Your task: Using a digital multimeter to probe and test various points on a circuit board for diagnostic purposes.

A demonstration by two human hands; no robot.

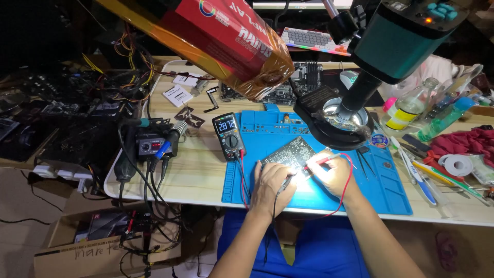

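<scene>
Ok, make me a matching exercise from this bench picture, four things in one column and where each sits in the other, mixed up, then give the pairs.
Things:
1. multimeter
2. circuit board
3. red probe
4. roll of white tape

Places:
A. held in the right hand
B. far right of the table, beside a red cloth
C. on the blue mat, just beyond both hands
D. at the mat's left edge, display lit

Pairs: 1-D, 2-C, 3-A, 4-B
</scene>
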